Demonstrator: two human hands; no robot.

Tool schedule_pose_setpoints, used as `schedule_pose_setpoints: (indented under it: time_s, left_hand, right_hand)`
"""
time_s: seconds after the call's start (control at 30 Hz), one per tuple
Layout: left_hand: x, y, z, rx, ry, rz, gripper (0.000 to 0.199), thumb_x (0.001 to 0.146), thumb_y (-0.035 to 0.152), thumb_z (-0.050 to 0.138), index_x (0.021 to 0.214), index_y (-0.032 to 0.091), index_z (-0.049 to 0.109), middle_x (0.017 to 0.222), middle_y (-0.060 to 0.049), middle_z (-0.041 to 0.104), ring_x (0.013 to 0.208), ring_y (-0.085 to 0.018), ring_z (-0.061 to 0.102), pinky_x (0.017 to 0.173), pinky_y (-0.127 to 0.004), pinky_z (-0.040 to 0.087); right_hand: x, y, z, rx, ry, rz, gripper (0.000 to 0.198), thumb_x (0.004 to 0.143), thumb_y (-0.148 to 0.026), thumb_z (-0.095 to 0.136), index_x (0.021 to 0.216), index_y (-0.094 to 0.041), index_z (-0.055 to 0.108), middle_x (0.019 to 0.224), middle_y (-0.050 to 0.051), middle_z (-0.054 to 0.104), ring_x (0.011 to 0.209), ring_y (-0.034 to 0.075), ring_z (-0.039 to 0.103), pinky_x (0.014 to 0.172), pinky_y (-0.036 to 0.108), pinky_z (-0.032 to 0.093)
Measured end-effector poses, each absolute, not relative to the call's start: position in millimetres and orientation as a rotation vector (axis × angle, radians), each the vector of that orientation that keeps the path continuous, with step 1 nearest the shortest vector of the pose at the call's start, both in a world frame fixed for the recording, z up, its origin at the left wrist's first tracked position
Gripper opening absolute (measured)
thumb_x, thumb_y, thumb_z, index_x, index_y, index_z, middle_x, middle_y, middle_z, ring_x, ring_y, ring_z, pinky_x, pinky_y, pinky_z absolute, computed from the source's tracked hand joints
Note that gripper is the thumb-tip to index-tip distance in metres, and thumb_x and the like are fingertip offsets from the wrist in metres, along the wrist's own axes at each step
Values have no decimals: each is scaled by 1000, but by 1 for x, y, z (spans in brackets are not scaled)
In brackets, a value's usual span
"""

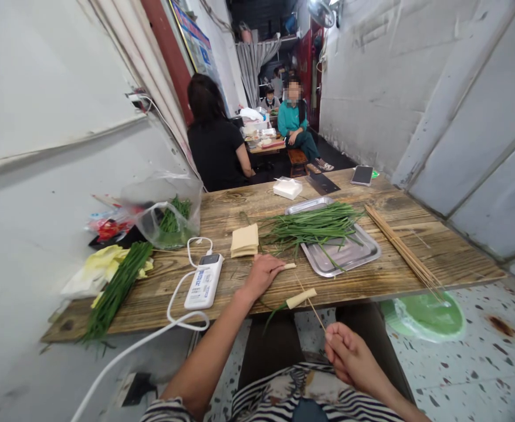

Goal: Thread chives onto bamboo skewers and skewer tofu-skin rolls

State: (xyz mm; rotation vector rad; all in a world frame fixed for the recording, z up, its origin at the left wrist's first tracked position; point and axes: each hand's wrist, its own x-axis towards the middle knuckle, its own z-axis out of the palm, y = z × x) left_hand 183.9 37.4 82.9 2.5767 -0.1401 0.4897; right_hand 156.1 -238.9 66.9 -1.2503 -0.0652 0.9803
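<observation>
My right hand (348, 354) is closed around the lower end of a thin bamboo skewer (318, 315). Threaded on that skewer is a pale tofu-sheet roll (301, 298) with green chive ends sticking out to the left. At the table's near edge my left hand (261, 276) pinches a second small tofu-sheet roll (289, 266), close to the skewer's far end. Just beyond the left hand lies a stack of square tofu sheets (244, 239). Long chives (312, 223) lie across a metal tray (339, 258) in front of me.
Bamboo skewers (398, 249) lie right of the tray. On the left are a white power bank (205, 284) with cable, a chive bundle (121, 287) and a plastic bag (169, 217). A phone (362, 175) and white box (288, 187) lie farther back. People sit beyond the table (226, 205).
</observation>
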Motion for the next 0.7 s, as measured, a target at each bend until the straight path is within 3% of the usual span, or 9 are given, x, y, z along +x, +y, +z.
schedule_pose_setpoints:
  time_s: [0.2,0.43,0.7]
  left_hand:
    - [185,38,85,2768,-224,478,26,93,23,46,89,21,71,89,-5,70,82,-17,58,77,-34,36]
    - [187,40,90,2866,-340,406,29,95,24,40,95,20,69,91,-7,67,84,-17,55,75,-33,35]
    - [191,44,86,2816,-372,357,28,94,29,43,97,19,69,89,-8,66,84,-18,55,76,-32,38]
  right_hand:
    - [157,-229,70,-1197,14,958,57,59,-63,73,87,-18,52,51,-9,50,30,-2,17,27,12,18]
    - [158,-223,70,-1224,-8,917,51,64,-61,70,84,-17,53,54,-8,53,29,0,24,25,13,26]
    - [158,-219,69,-1263,-40,890,49,67,-62,66,82,-18,50,53,-8,53,27,0,24,24,14,24]
